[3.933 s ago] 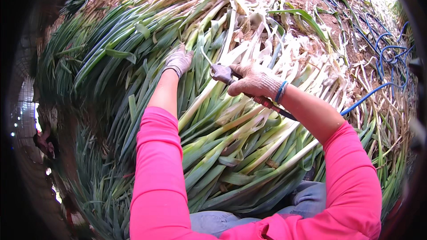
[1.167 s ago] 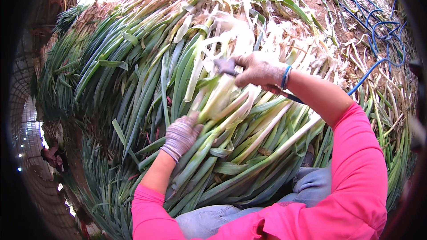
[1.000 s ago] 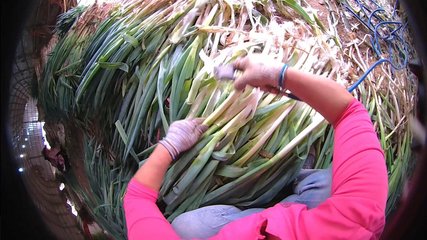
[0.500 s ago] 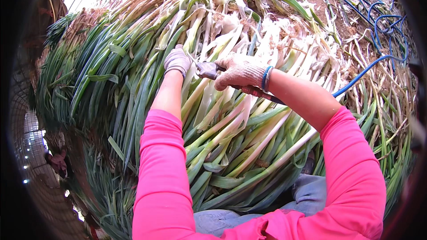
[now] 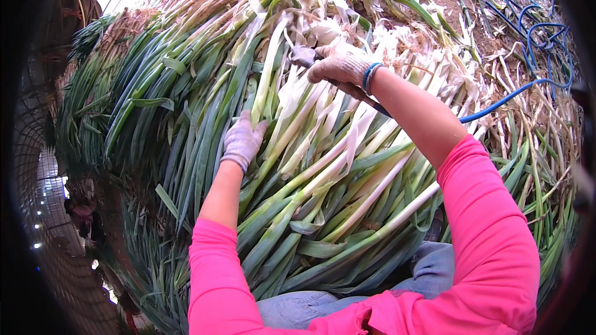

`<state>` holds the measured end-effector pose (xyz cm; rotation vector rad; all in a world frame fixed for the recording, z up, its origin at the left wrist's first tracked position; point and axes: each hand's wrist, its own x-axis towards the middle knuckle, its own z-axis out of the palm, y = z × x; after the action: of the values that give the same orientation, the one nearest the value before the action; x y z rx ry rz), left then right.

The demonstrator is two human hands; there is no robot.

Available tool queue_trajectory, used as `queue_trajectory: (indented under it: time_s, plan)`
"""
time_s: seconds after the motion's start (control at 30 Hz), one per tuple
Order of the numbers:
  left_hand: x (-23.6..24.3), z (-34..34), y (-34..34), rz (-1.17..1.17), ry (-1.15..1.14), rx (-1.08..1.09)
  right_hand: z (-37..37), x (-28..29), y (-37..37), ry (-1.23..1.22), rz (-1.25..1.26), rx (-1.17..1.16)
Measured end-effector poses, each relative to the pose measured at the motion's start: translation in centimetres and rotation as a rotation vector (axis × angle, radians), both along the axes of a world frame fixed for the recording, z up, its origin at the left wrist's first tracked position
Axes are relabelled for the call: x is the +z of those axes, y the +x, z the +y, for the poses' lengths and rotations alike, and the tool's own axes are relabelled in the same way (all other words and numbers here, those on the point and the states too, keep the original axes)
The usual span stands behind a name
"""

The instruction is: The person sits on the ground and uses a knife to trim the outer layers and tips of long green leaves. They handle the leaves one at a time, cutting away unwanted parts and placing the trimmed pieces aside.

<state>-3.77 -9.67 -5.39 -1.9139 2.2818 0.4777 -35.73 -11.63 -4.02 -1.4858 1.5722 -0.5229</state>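
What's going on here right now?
A person in pink sleeves and knit gloves is working over a heap of long green-and-white stalks. The right hand grips a dark handheld tool, its head over the pale ends. The left hand is at the green part of one stalk; whether it grips it is unclear. A blue hose shows beyond the right forearm.

Right hand [image 5: 341,65] hides part of the dark tool [image 5: 302,56], and its forearm [image 5: 413,107] blocks the stretch between that and the blue hose [image 5: 509,95]. Can't tell if the left hand [image 5: 243,141] is gripping those leaves [image 5: 211,127] or just touching them, tbh. Pink sleeves [image 5: 222,276] get chopped off at the bottom.
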Motion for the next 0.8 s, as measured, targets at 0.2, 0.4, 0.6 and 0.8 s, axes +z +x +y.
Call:
queue_trajectory:
  time_s: [0.2,0.4,0.6,0.8]
  plan:
    - [1.2,5.9,4.4,0.042,0.020,0.021,0.6,0.6,-0.2,0.187,-0.296,-0.141]
    - [1.1,8.9,7.6,0.071,-0.021,0.041,3.9,1.4,1.9,0.057,-0.072,0.107]
    - [1.6,11.3,7.5,0.150,-0.045,-0.036,2.8,1.9,0.0,0.144,-0.010,-0.031]
    - [2.0,12.5,8.0,0.151,-0.074,-0.171,3.5,2.3,-0.2,0.250,-0.041,-0.086]
